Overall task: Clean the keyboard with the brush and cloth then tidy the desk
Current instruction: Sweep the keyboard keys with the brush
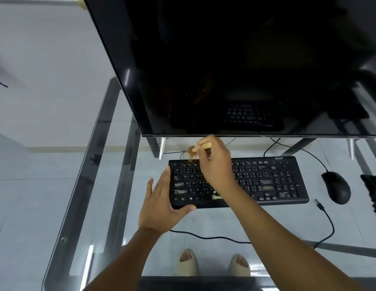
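Note:
A black keyboard (267,177) lies on the glass desk (98,164) in front of a large dark monitor (235,66). My right hand (216,164) grips a small wooden-handled brush (198,148), its brown bristles blurred over the keyboard's top left row. My left hand (161,202) holds the keyboard's left end, fingers straight along the side and thumb curled under the front edge. A dark cloth (373,192) lies at the right edge of the view.
A black mouse (337,186) sits right of the keyboard, its cable running back under the monitor. A loose USB plug (317,202) and black cable (214,237) lie on the glass near the front. My feet in sandals show through the glass below.

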